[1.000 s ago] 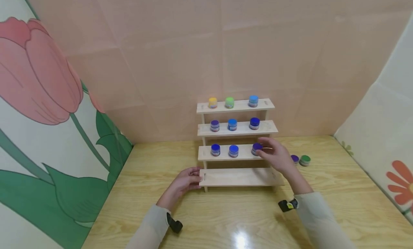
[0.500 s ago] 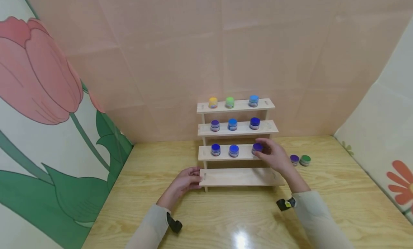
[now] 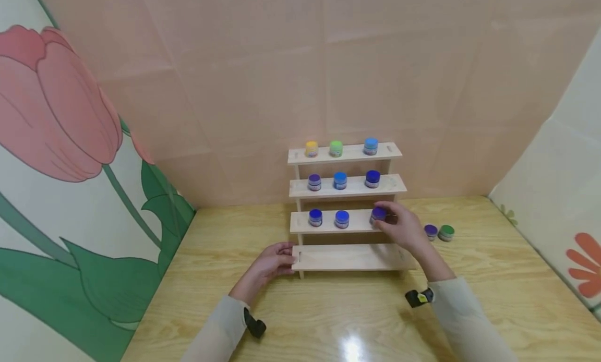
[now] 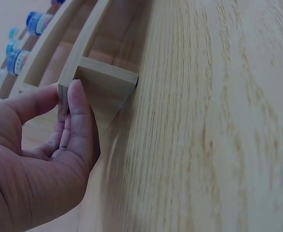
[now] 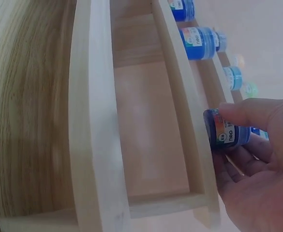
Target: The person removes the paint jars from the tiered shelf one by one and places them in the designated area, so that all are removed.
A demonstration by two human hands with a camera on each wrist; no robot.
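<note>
A pale wooden tiered stand (image 3: 349, 258) rises on the table. At its lower left, my left hand (image 3: 269, 262) pinches the end of the lowest shelf board (image 4: 72, 67), one finger on its front face. My right hand (image 3: 403, 229) grips a dark blue-violet paint jar (image 3: 377, 215) at the right end of the second tier from the bottom. In the right wrist view the thumb lies over the jar's labelled side (image 5: 224, 128), with fingers curled beneath, and its base is close over the shelf. Two blue paint jars (image 3: 342, 219) stand left of it on that tier.
The tier above holds a violet jar (image 3: 314, 182), a blue jar (image 3: 340, 181) and a dark blue jar (image 3: 373, 179). Yellow, green and light blue jars (image 3: 371, 146) stand on top. Right of the stand, a violet jar (image 3: 430, 232) and a green-lidded jar (image 3: 446, 232) sit on the table (image 3: 300, 320).
My right fingers have closed in around the jar, which has shifted slightly right along its shelf. The left hand has stayed on the stand's lower left end.
</note>
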